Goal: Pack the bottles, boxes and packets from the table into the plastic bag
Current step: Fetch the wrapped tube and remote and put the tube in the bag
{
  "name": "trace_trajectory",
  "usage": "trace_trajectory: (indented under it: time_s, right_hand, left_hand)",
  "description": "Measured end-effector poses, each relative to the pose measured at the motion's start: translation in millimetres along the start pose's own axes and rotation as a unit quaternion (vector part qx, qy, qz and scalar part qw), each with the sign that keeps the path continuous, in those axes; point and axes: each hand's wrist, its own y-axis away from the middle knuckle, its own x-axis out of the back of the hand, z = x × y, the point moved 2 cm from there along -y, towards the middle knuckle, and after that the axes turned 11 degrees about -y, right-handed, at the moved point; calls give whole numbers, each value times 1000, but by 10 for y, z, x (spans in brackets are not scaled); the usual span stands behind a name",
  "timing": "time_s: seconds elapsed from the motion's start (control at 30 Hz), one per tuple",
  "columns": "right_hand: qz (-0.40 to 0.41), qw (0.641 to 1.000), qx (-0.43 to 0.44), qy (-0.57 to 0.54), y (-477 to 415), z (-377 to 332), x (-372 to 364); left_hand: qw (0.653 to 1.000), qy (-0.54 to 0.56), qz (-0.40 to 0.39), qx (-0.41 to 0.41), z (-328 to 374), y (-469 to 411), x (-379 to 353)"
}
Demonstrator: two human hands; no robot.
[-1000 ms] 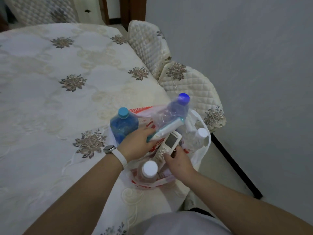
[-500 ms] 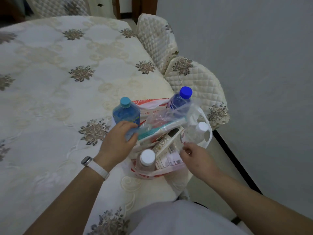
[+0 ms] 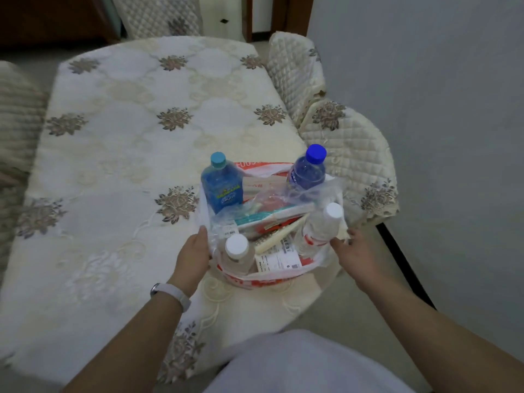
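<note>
Left hand (image 3: 192, 256) and right hand (image 3: 357, 258) flank the filled plastic bag (image 3: 269, 281)

A cream tablecloth embroidered with brown flowers (image 3: 127, 171) spreads left of the grip and beyond it. To the right and beyond, a cream quilted chair cover (image 3: 348, 143) stands against a plain grey wall (image 3: 439, 80). A black skirting strip (image 3: 402, 262) runs just right of the grip. A white wristband (image 3: 173, 293) sits on its near side.

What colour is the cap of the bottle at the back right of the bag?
The cap is deep blue, seen clearly in the head view.
</note>
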Motion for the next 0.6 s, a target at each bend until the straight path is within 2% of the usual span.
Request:
trace_trajectory:
  time_s: [0.07, 0.2, 0.37, 0.6]
  right_hand:
    - [-30, 999, -23, -27, -53, 56, -8]
    - [-71, 997, -5, -39, -49, 26, 18]
    - [-69, 996, 39, -33, -44, -45, 118]
    - [-53, 987, 127, -76, 82, -539, 370]
  left_hand:
    - [999, 25, -2, 24, 35, 31, -67]
    - [997, -48, 49, 25, 73, 48, -113]
    - [988, -96, 121, -18, 121, 122, -28]
    - [976, -111, 169, -79, 83, 366, 137]
